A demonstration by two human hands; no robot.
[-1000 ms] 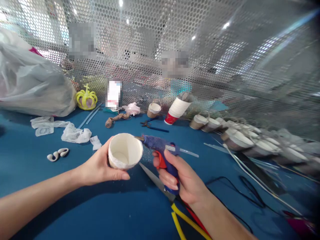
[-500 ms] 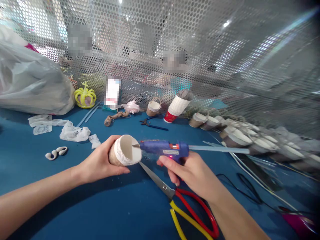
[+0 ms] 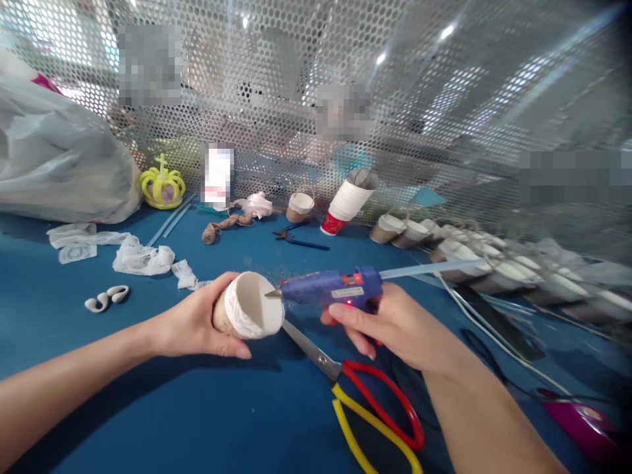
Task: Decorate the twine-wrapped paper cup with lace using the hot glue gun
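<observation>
My left hand (image 3: pixel 197 320) is wrapped round a paper cup (image 3: pixel 241 309) covered in brown wrapping with white lace near its rim. The cup is tilted, its mouth facing right and up. In my right hand (image 3: pixel 390 322) is a blue hot glue gun (image 3: pixel 330 288) with a red light on and a long clear glue stick (image 3: pixel 429 267) out of its back. Its metal nozzle points left, at the cup's mouth; whether it touches the inside wall I cannot tell. Large scissors (image 3: pixel 323 362) with one red and one yellow handle lie beneath the glue gun.
White lace (image 3: pixel 143 255) and small white clips (image 3: pixel 106 298) lie left. Behind are a yellow crown (image 3: pixel 162 184), twine (image 3: pixel 224 227), pliers (image 3: pixel 301 242) and stacked paper cups (image 3: pixel 348 201). Several wrapped cups (image 3: pixel 513 273) line the right, near cables. A perforated metal screen (image 3: pixel 276 85) stands behind.
The glue gun has tipped so its back end sits higher, the nozzle still at the cup's mouth. The cup's opening has turned slightly more toward me. The view has shifted a little.
</observation>
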